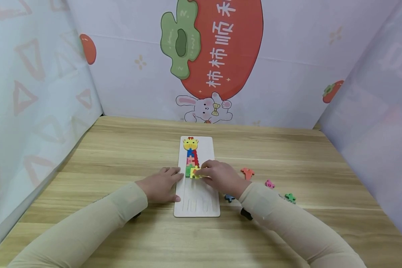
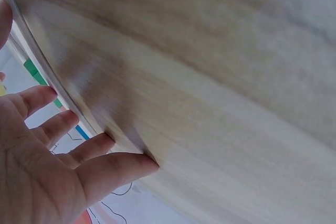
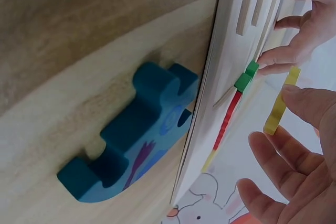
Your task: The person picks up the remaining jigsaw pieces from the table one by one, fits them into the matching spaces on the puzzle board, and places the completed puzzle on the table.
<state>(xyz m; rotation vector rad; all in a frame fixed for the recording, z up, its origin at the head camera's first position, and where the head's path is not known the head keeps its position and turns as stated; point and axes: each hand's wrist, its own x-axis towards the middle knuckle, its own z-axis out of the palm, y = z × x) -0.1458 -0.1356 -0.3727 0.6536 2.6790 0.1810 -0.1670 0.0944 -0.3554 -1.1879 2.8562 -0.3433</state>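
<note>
A white puzzle board [image 1: 197, 206] lies on the table with a giraffe partly laid in it: a yellow head [image 1: 190, 143], then blue, pink and green pieces [image 1: 188, 171], and a red strip [image 1: 195, 158] alongside. My right hand [image 1: 222, 175] pinches a yellow puzzle piece [image 3: 282, 103] between thumb and fingers. In the right wrist view that piece is held above the board, apart from it. My left hand [image 1: 162, 185] rests at the board's left edge with relaxed, spread fingers [image 2: 118, 170], some touching the rim.
Right of the board lie loose puzzle pieces: an orange one [image 1: 247, 173], a pink one [image 1: 269, 184], a green one [image 1: 290, 197] and a blue one [image 3: 142, 129] close to the board's edge. Printed cloth walls [image 1: 288, 74] surround the wooden table [image 1: 137, 149] at the back and sides.
</note>
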